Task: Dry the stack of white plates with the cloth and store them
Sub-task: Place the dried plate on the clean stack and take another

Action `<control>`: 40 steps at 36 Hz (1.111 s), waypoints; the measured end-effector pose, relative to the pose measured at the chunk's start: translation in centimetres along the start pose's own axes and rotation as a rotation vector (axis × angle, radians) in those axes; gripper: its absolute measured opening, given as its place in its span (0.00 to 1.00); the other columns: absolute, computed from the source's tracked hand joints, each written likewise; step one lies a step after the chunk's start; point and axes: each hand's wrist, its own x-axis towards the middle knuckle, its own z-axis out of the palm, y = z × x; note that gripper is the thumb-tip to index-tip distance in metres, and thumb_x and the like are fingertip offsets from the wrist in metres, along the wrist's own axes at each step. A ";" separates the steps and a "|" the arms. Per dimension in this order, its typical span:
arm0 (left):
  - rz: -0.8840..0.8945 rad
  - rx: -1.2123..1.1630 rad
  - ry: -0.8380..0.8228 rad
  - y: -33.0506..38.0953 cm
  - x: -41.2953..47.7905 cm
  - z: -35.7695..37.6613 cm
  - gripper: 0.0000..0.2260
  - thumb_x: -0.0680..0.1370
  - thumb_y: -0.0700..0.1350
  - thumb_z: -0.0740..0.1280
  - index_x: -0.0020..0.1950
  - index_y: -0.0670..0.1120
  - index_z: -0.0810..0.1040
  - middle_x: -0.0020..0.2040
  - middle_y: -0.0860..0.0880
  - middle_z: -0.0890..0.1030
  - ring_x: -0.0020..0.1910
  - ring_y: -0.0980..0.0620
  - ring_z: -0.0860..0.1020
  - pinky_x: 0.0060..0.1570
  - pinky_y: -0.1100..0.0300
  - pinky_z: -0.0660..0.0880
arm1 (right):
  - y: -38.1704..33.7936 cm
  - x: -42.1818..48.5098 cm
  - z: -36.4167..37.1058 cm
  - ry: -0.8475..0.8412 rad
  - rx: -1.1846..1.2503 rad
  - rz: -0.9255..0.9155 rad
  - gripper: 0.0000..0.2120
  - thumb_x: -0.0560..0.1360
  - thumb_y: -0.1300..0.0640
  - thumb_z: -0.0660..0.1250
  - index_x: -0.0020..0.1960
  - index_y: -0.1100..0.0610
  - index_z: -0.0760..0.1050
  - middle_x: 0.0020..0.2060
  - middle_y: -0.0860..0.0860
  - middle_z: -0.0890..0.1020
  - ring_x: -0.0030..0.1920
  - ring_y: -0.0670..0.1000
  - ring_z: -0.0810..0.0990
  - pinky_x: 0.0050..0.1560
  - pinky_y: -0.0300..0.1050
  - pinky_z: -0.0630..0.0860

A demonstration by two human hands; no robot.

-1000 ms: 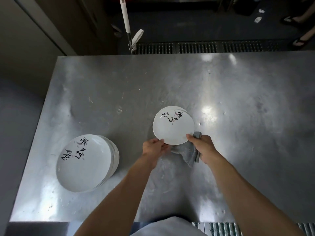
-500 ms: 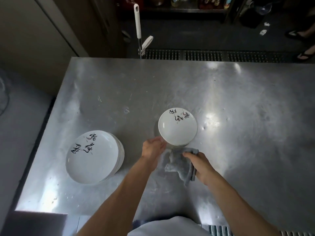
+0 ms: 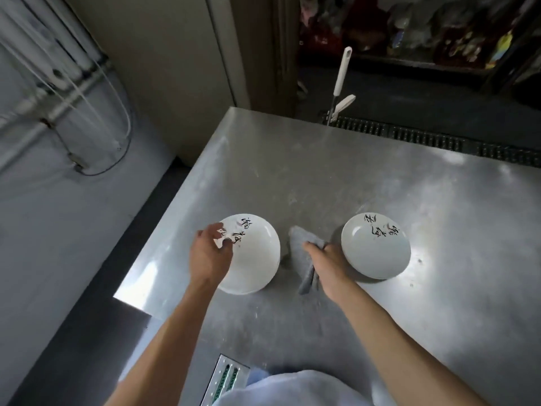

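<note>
The stack of white plates [image 3: 254, 259] sits by the left edge of the steel worktop [image 3: 322, 177], and the left hand [image 3: 210, 254] hovers over its near-left rim with fingers curled onto the top plate; I cannot tell if it grips. The right hand [image 3: 329, 260] clutches the grey cloth [image 3: 301, 249] between the stack and a single plate [image 3: 377, 253] further toward the worktop's middle.
</note>
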 end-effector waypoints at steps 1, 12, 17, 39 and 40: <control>-0.026 0.026 0.010 -1.0 0.2 -0.8 0.18 0.78 0.41 0.67 0.69 0.48 0.78 0.63 0.47 0.78 0.56 0.44 0.81 0.59 0.50 0.78 | -0.4 -0.1 0.7 0.002 -0.018 -0.016 0.11 0.78 0.49 0.67 0.41 0.55 0.76 0.27 0.45 0.78 0.29 0.46 0.76 0.25 0.35 0.69; -0.162 -0.136 -0.069 -5.2 -0.1 -2.6 0.17 0.80 0.38 0.66 0.68 0.45 0.79 0.56 0.50 0.79 0.50 0.48 0.79 0.58 0.52 0.79 | -1.8 -2.0 4.0 -0.022 -0.105 -0.091 0.08 0.80 0.51 0.64 0.47 0.54 0.77 0.38 0.49 0.83 0.38 0.46 0.81 0.31 0.38 0.74; -0.175 -0.230 -0.051 -5.3 -0.3 -2.4 0.13 0.78 0.36 0.66 0.58 0.50 0.82 0.48 0.49 0.80 0.49 0.45 0.80 0.54 0.54 0.78 | -2.2 -2.6 4.5 -0.018 -0.104 -0.077 0.10 0.80 0.50 0.63 0.43 0.52 0.77 0.36 0.50 0.83 0.34 0.46 0.82 0.32 0.39 0.76; -0.059 -0.447 -0.420 -1.0 -2.7 -1.5 0.11 0.81 0.32 0.57 0.62 0.43 0.66 0.53 0.44 0.82 0.37 0.47 0.80 0.33 0.55 0.80 | -0.6 -3.3 0.5 0.221 0.007 0.030 0.10 0.79 0.53 0.63 0.45 0.59 0.76 0.40 0.62 0.83 0.33 0.58 0.82 0.26 0.38 0.67; -0.048 -0.436 -0.446 -0.6 -3.1 -0.9 0.11 0.82 0.32 0.58 0.62 0.43 0.66 0.54 0.45 0.82 0.38 0.46 0.80 0.38 0.49 0.83 | -0.1 -3.5 -0.4 0.245 0.013 0.031 0.09 0.80 0.53 0.63 0.48 0.59 0.76 0.43 0.62 0.84 0.32 0.57 0.81 0.27 0.38 0.68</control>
